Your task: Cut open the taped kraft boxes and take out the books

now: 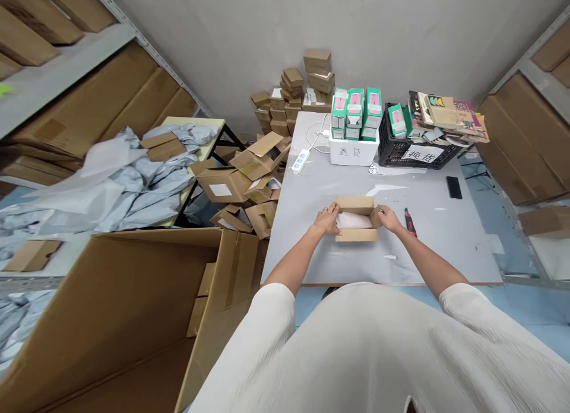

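Observation:
A small cardboard box (356, 235) lies on the grey table in front of me with its flaps raised. Inside it rests something pale pinkish-white (354, 221), perhaps wrapped, whose kind I cannot make out. My left hand (328, 218) grips the left end of the box, fingers over its edge. At the right end, my right hand (389, 218) has its fingers closed on the end flap. A red and black utility knife (410, 222) lies just right of my right hand.
A white bin (354, 152) of green boxes and a black crate (416, 153) with books stand at the table's back. A phone (454, 187) lies right, a power strip (300, 161) back left. A large open carton (133, 318) stands left, near piled boxes (225, 184).

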Available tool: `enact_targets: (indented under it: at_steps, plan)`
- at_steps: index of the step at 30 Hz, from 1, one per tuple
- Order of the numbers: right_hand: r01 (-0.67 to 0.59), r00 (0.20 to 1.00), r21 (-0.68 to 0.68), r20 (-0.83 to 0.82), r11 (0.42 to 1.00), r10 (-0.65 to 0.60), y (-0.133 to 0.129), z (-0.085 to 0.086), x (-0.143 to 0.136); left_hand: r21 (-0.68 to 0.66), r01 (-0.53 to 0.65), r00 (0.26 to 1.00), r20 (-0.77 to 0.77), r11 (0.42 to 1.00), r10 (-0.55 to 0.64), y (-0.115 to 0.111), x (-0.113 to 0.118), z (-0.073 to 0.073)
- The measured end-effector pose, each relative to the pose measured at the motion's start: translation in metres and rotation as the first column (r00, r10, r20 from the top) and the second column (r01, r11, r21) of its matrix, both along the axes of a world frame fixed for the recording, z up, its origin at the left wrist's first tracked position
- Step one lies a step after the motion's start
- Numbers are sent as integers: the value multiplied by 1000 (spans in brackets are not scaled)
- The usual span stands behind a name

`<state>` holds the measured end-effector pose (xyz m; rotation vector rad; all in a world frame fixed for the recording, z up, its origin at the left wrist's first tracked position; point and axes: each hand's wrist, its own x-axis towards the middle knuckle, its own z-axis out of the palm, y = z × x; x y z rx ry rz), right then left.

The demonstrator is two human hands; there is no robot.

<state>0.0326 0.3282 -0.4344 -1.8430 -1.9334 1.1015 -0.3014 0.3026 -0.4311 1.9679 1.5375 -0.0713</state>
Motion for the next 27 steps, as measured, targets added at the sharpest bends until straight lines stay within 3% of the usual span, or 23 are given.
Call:
enact_targets:
  at_steps: [4,8,11,14,17,21,24,27]
  plan:
    - [161,987,-17,11,987,-161,-13,-4,18,-15,-24,999,41,1000,24,0,-4,-5]
    - [221,968,-7,118,975,-219,-22,-6,25,-19,-50,996,72,999,51,-3,-5,-10]
    - [123,965,47,226,991,-130,-20,0,20,-17,-66,994,83,998,67,-5,-5,-12]
    - [-161,930,123,351,979,109,-12,15,2,-27,-87,991,105,996,89,-7,-5,-11]
    - [-449,811,129,475,884,342,1,31,-34,-48,-74,991,105,996,79,-7,-5,-7]
    - [-722,584,-38,501,691,638,12,39,-91,-79,-50,993,102,996,58,-8,-5,-2]
    - [-817,463,-98,476,568,748,14,31,-121,-85,-62,990,119,994,72,-9,-5,-3]
    - [-840,403,-147,475,522,783,16,16,-135,-93,-79,986,139,993,92,-11,-3,-5]
